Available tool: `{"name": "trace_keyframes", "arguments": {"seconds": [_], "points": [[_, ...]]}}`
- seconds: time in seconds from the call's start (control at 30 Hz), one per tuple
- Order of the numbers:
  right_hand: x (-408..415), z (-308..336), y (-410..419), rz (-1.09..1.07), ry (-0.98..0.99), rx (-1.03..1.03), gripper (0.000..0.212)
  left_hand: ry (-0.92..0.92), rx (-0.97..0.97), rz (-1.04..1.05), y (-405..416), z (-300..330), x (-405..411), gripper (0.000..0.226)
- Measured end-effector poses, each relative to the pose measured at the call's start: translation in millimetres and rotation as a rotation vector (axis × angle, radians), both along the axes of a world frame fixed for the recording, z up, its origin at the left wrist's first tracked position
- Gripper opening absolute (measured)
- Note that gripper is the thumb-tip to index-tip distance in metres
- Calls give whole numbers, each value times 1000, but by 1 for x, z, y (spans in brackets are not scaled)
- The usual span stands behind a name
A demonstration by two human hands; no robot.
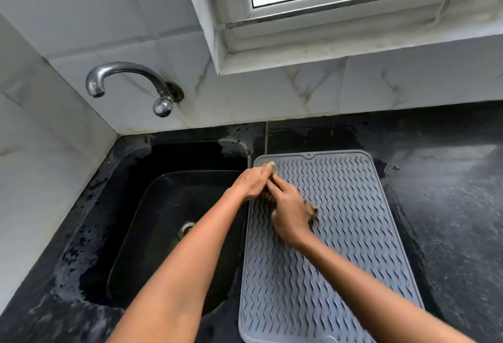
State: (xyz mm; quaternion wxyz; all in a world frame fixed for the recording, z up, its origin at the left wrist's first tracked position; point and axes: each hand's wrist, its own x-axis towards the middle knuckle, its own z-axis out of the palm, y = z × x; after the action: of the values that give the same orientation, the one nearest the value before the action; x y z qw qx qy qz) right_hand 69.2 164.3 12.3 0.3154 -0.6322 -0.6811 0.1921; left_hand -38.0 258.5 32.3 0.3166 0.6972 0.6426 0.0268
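A grey ribbed drying mat (353,234) lies on the black counter to the right of the sink. My left hand (251,183) rests on the mat's far left corner with its fingers stretched out, and a small green spot shows at a fingertip. Right beside it, my right hand (288,212) grips a brownish scrub pad (311,210) and presses it on the mat. The hand hides most of the pad, and both are blurred. The two hands touch each other.
A black sink (174,228) with a metal drain (186,228) sits left of the mat. A chrome tap (122,76) juts from the marble-tiled wall above it. The wet black counter (449,193) stretches right. A window ledge (353,51) runs above.
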Motion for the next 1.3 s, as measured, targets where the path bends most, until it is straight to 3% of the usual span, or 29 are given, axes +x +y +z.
{"name": "trace_keyframes", "arguments": {"seconds": [0.07, 0.17, 0.27, 0.37, 0.43, 0.53, 0.63, 0.73, 0.87, 0.93, 1.03, 1.1, 1.2, 1.3], "points": [[-5, -3, 15, 65, -100, -64, 75, -125, -94, 140, -5, 3, -1, 83], [-8, -9, -15, 266, -199, 91, 63, -121, -165, 130, -11, -2, 3, 89], [-5, -26, -88, 361, -48, 168, 53, -66, -129, 16, -12, -5, 6, 79], [-3, -24, -140, 466, 57, 115, 28, -78, -128, -28, -14, -6, 5, 71], [-2, -10, -137, 432, 95, 90, 30, -129, -143, -12, -17, -9, 5, 71], [-5, 2, -99, 190, 190, 80, 49, -336, -212, 130, -28, -8, 5, 86], [-17, 7, -57, 98, 36, 21, 62, -503, -282, 247, -42, -3, 1, 104], [-20, -1, -64, 279, -147, 54, 61, -445, -322, 234, -51, -2, 0, 117], [-11, -23, -148, 355, -81, 175, 24, -348, -292, 119, -50, -3, 4, 100], [-11, -26, -174, 363, 5, 195, 36, -309, -271, 90, -51, 1, 6, 88], [-14, -10, -165, 277, 61, 143, 24, -195, -239, 3, -59, 10, 9, 80], [-16, 4, -139, 201, 80, 90, 32, -85, -243, -51, -67, 13, 13, 82], [-21, 7, -101, 192, -111, 42, 55, 19, -270, -70, -79, 9, 18, 90], [-21, -2, -108, 341, -267, 64, 54, 44, -239, -94, -91, 1, 18, 94]]}}
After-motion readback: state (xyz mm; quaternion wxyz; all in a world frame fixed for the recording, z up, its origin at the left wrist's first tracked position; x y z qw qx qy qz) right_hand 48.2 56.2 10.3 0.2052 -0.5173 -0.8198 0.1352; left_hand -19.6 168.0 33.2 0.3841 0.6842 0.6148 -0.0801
